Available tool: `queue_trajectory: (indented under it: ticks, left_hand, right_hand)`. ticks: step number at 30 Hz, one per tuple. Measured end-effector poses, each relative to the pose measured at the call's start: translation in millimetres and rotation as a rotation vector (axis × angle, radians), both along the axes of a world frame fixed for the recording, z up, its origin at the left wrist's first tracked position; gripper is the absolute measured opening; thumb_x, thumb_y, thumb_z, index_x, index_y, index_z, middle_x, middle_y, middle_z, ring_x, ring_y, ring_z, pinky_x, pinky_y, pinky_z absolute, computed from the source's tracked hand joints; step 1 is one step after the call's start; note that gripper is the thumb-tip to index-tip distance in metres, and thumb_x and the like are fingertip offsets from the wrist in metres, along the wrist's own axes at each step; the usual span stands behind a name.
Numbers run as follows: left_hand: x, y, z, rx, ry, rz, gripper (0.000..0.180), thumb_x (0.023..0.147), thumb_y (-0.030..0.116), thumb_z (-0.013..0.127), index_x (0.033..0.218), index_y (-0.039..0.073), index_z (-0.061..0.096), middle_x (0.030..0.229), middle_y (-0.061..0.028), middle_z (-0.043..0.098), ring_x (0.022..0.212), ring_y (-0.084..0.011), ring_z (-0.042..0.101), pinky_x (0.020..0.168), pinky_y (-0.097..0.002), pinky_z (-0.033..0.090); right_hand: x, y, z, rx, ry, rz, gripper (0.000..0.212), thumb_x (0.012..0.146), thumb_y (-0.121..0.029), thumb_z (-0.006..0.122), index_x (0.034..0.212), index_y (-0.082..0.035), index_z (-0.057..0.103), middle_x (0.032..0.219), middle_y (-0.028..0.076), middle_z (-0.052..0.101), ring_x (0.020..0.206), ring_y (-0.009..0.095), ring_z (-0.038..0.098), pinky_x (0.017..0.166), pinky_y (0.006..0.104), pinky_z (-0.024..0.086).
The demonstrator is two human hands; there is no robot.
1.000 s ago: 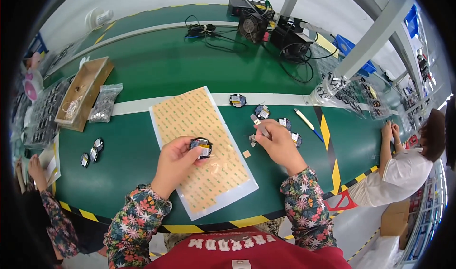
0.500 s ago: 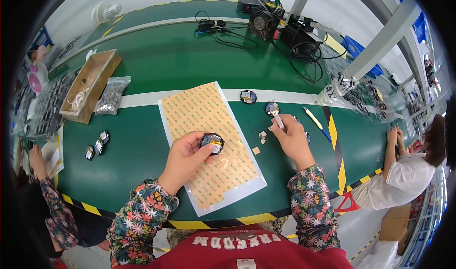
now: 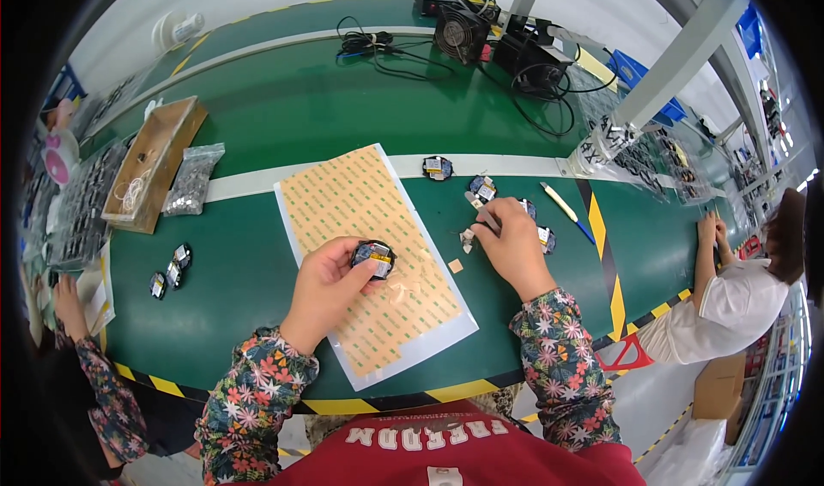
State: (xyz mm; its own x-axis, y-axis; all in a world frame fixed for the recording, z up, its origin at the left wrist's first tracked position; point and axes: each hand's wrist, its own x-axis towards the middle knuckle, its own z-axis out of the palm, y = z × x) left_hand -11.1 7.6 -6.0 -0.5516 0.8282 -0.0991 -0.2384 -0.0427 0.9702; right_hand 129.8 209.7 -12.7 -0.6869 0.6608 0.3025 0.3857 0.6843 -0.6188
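My left hand [image 3: 328,287] grips a small round black electronic module [image 3: 374,254] with a yellow label, above the tan adhesive sheet [image 3: 343,194] with green print. The thumb lies across the module's face. In my right hand [image 3: 513,250] is a slim silver tool, seemingly tweezers [image 3: 486,215], pinched between thumb and fingers and pointing away from me. Its far end lies near another round module [image 3: 482,188]; I cannot tell whether they touch. More modules [image 3: 546,239] sit beside and partly behind that hand. Small pale scraps [image 3: 467,240] and a tan square [image 3: 455,265] lie to its left.
At left stand a wooden box [image 3: 129,220], a bag of small parts [image 3: 194,181] and several modules [image 3: 174,273]. A yellow-and-blue pen-like tool [image 3: 566,211] lies right. Behind are a fan [image 3: 460,35] and cables [image 3: 373,44]. Co-workers sit at both sides; one wears a white shirt [image 3: 745,306].
My right hand has moved slightly left and toward me, and the tool has drawn back from over the far module. The left hand still holds its module. The whole view has shifted a little.
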Motion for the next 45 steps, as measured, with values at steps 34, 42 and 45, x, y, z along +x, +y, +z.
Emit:
queue_trajectory:
  ticks: [34, 42, 45]
  left_hand:
    - [-6, -1, -5, 0.013, -0.041, -0.001, 0.019, 0.083, 0.003, 0.054, 0.102, -0.002, 0.053, 0.092, -0.0062, 0.060, 0.075, -0.0078, 0.058, 0.063, -0.0195, 0.049]
    - [-1, -1, -2, 0.017, -0.055, -0.059, 0.026, 0.082, 0.000, 0.055, 0.108, -0.005, 0.051, 0.094, -0.0058, 0.059, 0.077, -0.0066, 0.057, 0.064, -0.0182, 0.048]
    - [1, -2, -3, 0.010, -0.023, -0.154, 0.026, 0.081, -0.001, 0.056, 0.107, -0.004, 0.052, 0.093, -0.0047, 0.059, 0.078, -0.0056, 0.056, 0.065, -0.0177, 0.047]
  right_hand:
    - [-13, -48, 20, -0.228, 0.037, 0.311, 0.011, 0.073, -0.004, 0.063, 0.080, 0.000, 0.056, 0.050, 0.004, 0.038, 0.046, 0.010, 0.033, 0.044, 0.0248, 0.031]
    - [-22, -60, 14, -0.254, 0.208, 0.308, 0.012, 0.073, -0.001, 0.063, 0.085, 0.000, 0.063, 0.055, 0.000, 0.040, 0.052, 0.007, 0.036, 0.047, 0.0225, 0.032]
    - [-22, -65, 20, -0.385, 0.219, 0.328, 0.012, 0.073, 0.000, 0.063, 0.085, 0.000, 0.062, 0.056, -0.004, 0.037, 0.053, 0.004, 0.034, 0.048, 0.0215, 0.031]
